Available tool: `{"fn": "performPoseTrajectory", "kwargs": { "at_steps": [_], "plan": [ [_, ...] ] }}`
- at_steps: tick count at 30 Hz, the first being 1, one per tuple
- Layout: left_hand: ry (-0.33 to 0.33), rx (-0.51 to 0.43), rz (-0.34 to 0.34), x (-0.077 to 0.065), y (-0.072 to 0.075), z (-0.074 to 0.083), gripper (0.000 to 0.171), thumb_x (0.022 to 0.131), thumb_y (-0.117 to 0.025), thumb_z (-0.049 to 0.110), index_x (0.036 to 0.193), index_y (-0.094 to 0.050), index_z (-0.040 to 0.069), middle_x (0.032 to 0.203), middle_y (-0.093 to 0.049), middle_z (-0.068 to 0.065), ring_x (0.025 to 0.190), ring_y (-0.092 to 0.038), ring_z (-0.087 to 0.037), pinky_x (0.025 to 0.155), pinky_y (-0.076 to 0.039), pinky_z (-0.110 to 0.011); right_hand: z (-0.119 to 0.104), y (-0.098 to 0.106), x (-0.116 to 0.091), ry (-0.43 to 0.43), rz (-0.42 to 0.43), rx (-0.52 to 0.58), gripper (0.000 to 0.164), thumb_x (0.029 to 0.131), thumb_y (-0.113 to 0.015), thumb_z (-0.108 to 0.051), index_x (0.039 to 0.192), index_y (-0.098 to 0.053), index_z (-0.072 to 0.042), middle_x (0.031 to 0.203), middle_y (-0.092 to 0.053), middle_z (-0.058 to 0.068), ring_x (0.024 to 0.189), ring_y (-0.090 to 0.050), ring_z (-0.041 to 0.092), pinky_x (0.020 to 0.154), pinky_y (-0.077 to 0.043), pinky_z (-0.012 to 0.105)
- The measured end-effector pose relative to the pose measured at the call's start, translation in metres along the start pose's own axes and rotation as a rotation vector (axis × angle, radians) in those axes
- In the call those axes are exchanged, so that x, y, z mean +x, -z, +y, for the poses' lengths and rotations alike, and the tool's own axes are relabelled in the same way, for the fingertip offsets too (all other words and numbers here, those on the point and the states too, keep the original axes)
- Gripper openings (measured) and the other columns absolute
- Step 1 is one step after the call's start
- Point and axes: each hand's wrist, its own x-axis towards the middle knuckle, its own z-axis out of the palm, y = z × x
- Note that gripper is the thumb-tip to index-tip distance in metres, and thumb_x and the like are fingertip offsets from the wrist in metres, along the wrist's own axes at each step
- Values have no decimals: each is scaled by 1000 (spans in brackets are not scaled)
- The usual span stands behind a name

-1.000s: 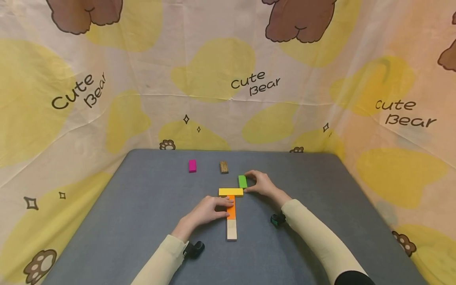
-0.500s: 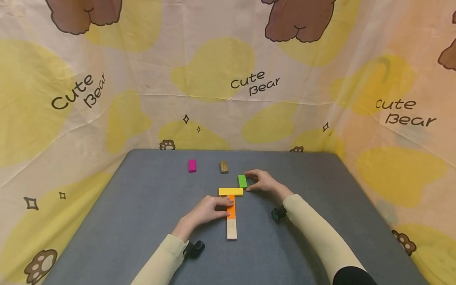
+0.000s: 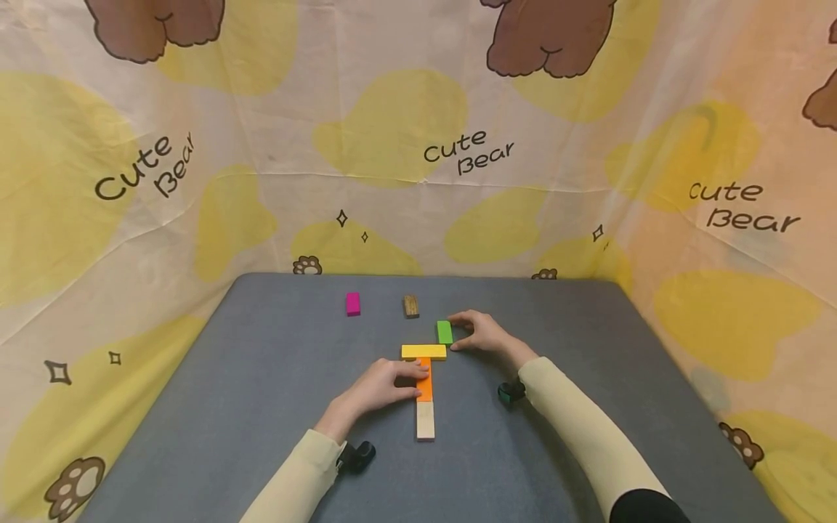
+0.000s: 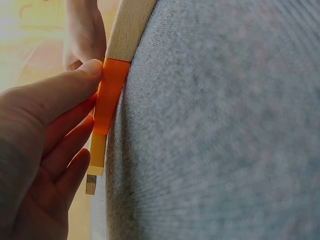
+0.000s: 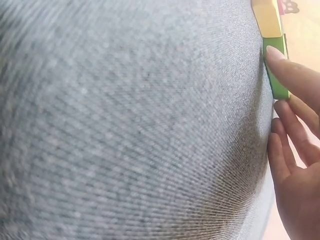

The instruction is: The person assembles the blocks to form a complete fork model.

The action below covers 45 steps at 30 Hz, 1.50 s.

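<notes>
In the head view, my left hand [image 3: 375, 385] rests its fingertips on the orange block [image 3: 423, 388]. The left wrist view has the thumb at the orange block's [image 4: 110, 95] upper edge, by the plain wood block [image 4: 131, 30], and the fingers beyond. My right hand [image 3: 487, 338] holds the green block [image 3: 445, 333] at its right side, thumb at the near end, index finger at the far end. The green block's [image 5: 277, 82] near end lies right by the yellow block [image 3: 423, 352]. Yellow lies crosswise above orange, and the wood block [image 3: 425, 421] continues the line below.
A magenta block [image 3: 353, 304] and a brown wood-grained block [image 3: 410, 306] lie farther back on the grey table [image 3: 261, 407]. Printed bear cloth [image 3: 392, 145] hangs behind and along the sides. Each wrist carries a small dark camera, such as the left one [image 3: 357, 457].
The right thumb has shifted slightly back and right, away from the yellow block, and the right wrist has moved up a little. The left hand and the blocks have barely moved.
</notes>
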Motion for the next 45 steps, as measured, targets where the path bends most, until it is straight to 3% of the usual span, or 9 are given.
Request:
{"fn": "performPoseTrajectory", "kwargs": {
  "at_steps": [31, 45],
  "plan": [
    [34, 1, -11, 0, -1, 0, 39, 88, -70, 31, 126, -65, 27, 130, -65, 9, 130, -55, -9, 110, -45, -38, 3, -2, 0, 37, 21, -47, 64, 77, -81, -29, 133, -57, -10, 133, -59, 10, 124, -56, 25, 108, -46, 45],
    [29, 3, -16, 1, -2, -1, 39, 88, -70, 32, 127, -65, 27, 131, -64, 9, 131, -55, -8, 111, -45, -38, 7, -6, -1, 17, 53, -69, 65, 75, -82, -36, 131, -58, -12, 129, -61, 7, 120, -57, 22, 107, -47, 42]
  ]
}}
